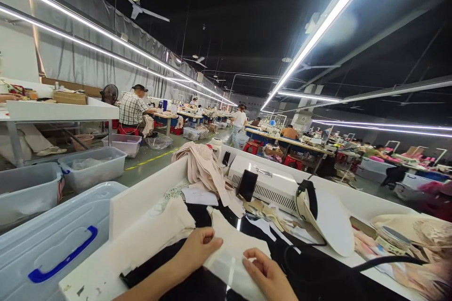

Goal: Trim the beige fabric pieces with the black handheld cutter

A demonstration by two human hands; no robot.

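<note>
My left hand (197,250) and my right hand (265,273) both grip a cream piece of fabric (233,249) low in the head view, over a black cloth (197,287) on a white worktable (102,273). The left fingers pinch the fabric's left edge; the right hand pinches its lower right part. A second cream fabric piece (155,235) lies just left of my left hand. A pile of beige garments (205,167) is draped over the table's far wall.
A white machine (271,186) and a white lamp head (328,221) stand behind the fabric, with a dark phone (247,185) upright. Clear plastic bins (45,244) sit at left. Other people work at benches farther back (132,110).
</note>
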